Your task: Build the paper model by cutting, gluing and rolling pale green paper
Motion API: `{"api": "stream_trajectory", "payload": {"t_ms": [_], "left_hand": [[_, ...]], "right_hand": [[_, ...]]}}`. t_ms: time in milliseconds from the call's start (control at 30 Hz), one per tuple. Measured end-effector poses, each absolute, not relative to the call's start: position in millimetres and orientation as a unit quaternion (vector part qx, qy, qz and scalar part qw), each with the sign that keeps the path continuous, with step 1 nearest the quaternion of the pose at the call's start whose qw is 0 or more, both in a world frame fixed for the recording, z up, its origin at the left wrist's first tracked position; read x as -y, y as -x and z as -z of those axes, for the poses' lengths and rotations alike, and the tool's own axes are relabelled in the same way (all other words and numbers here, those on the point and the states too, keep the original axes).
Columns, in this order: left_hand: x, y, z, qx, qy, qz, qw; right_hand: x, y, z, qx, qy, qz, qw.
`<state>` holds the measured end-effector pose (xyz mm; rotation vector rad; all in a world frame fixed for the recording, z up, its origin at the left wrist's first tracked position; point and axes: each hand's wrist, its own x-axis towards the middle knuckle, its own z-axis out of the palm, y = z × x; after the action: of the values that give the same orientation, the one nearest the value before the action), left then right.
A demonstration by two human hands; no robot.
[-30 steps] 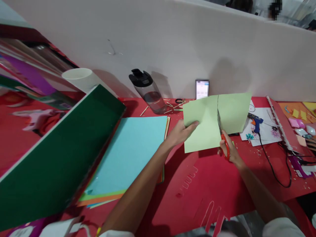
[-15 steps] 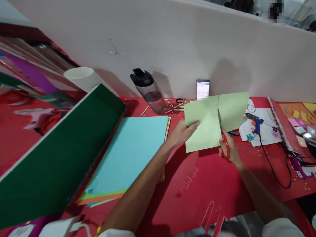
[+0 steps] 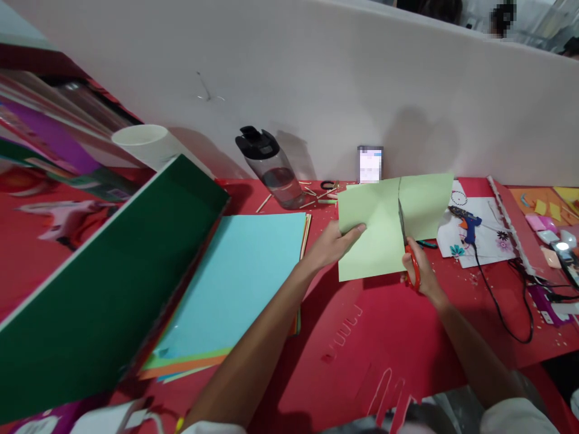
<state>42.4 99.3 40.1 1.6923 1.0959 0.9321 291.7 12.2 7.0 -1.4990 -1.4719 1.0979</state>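
Observation:
A light green sheet of paper (image 3: 375, 217) is held up over the red table. My left hand (image 3: 337, 241) pinches its left edge, thumb on top and fingers behind. In my right hand (image 3: 420, 268) are red-handled scissors (image 3: 412, 265), their blades along a cut that runs up through the sheet. A dark line continues above the blade tips to the top edge. The part right of the cut sits slightly apart from the left part. Left of my left forearm lies a stack of coloured paper (image 3: 244, 271), light blue on top.
A dark green board (image 3: 113, 283) leans at the left, near a white roll (image 3: 145, 141). A water bottle (image 3: 274, 169), scattered sticks and a phone (image 3: 370, 164) stand by the wall. At right lies a blue glue gun (image 3: 471, 229) with its cable.
The paper's right part has dipped slightly and the scissors look a little more closed. Both hands stay almost in place; the view has shifted slightly.

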Motion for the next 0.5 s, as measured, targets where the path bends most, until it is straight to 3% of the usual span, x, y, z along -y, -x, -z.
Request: {"api": "stream_trajectory", "payload": {"t_ms": [167, 500], "left_hand": [[-96, -43, -43, -0.416, -0.703, -0.349, 0.459], [-97, -45, -38, -0.406, -0.726, -0.342, 0.437]], "right_hand": [[-12, -296, -12, 0.63, 0.598, -0.325, 0.374], [-11, -289, -17, 0.621, 0.614, -0.326, 0.361]]}}
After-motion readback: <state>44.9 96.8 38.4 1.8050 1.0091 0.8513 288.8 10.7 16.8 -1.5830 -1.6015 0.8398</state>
